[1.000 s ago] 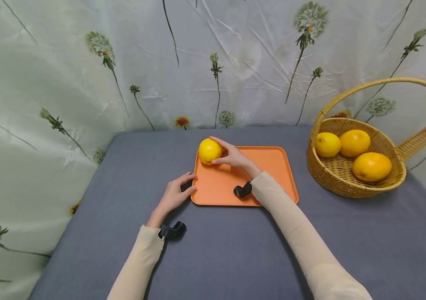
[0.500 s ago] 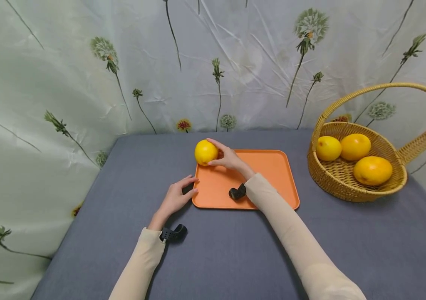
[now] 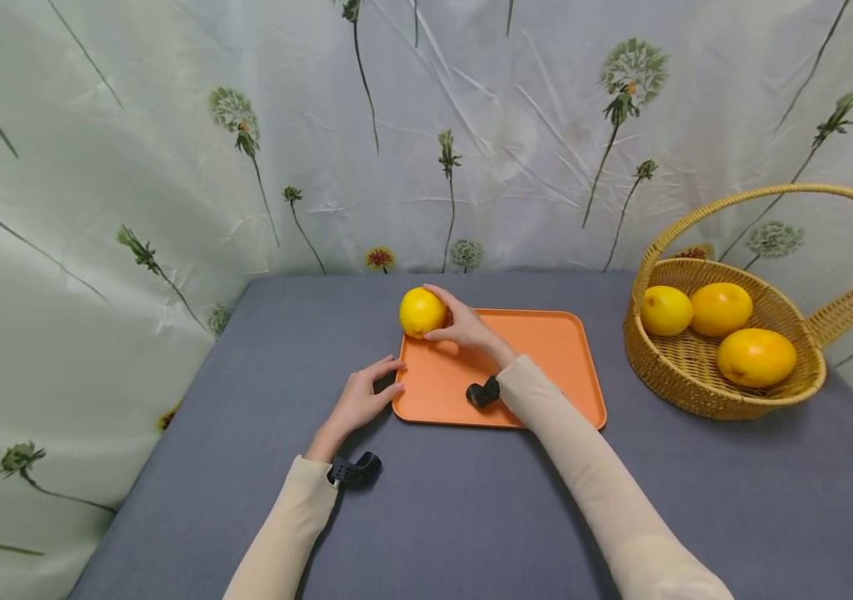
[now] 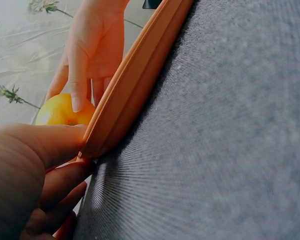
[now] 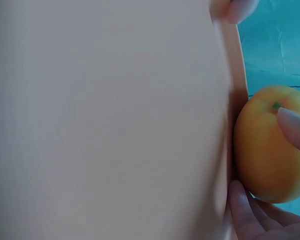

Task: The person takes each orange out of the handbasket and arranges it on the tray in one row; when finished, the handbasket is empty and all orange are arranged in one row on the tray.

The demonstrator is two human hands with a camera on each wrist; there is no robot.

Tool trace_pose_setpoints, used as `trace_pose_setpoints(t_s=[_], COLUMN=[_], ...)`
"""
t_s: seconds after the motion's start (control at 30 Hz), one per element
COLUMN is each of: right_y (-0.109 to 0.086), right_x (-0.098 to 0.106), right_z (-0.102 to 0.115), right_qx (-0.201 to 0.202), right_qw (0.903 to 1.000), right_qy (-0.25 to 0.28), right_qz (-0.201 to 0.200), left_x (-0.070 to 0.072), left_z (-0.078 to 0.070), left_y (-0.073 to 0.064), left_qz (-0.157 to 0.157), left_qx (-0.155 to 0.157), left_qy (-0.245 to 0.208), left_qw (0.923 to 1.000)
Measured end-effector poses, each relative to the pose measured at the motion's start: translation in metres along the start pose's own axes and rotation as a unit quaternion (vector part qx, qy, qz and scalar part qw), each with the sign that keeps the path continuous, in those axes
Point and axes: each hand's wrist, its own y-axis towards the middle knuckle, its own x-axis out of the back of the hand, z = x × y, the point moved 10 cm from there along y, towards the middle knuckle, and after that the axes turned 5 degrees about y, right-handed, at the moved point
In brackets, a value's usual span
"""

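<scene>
In the head view, my right hand (image 3: 464,323) grips a round yellow-orange orange (image 3: 422,312) at the far left corner of a flat orange tray (image 3: 546,350). The right wrist view shows the fruit (image 5: 272,145) close up against the tray rim (image 5: 235,65), thumb near its small green stem spot and fingers along its side. My left hand (image 3: 362,398) is at the tray's left edge. In the left wrist view its thumb (image 4: 60,142) lies on the rim, with the other fingers curled below, pinching the edge.
A wicker basket (image 3: 685,400) with a tall arched handle stands to the right of the tray. In it lie a lemon (image 3: 666,311) and two larger yellow-orange fruits (image 3: 756,357). Behind the grey-blue table (image 3: 464,517) hangs a dandelion-print curtain (image 3: 509,167).
My right hand has shifted the orange slightly left toward the tray's far left corner. My left hand stays at the tray's edge. The head view has tilted a little upward.
</scene>
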Motion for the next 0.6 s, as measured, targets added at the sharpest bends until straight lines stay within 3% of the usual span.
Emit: trace_pose_setpoints(t_s=[0.27, 0.6], right_y=[-0.002, -0.018], right_x=[0.005, 0.016], right_z=[-0.001, 0.002], right_qx=[-0.017, -0.047], right_qw=[0.9995, 0.9977], right_qy=[0.008, -0.022], right_qz=[0.025, 0.044], left_x=[0.000, -0.001], left_z=[0.000, 0.002], left_y=[0.002, 0.002], left_qz=[0.005, 0.004], left_qx=[0.007, 0.014], left_qy=[-0.009, -0.008], left_qw=[0.9999, 0.9999])
